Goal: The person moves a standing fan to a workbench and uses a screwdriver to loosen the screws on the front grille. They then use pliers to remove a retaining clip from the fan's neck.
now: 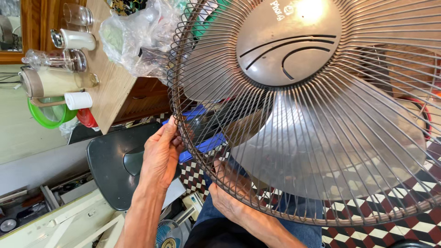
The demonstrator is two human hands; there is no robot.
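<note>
Head view: both hands grip fan guard

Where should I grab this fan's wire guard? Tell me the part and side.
Grip the wire guard by its thick outer rim, from the lower-left edge nearest you, where the left hand already pinches it. The thin spokes look bendable; the rim is sturdier. The right hand steadies from behind.

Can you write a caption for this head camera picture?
Both hands, left hand and right hand, grip the fan's wire guard.
</note>
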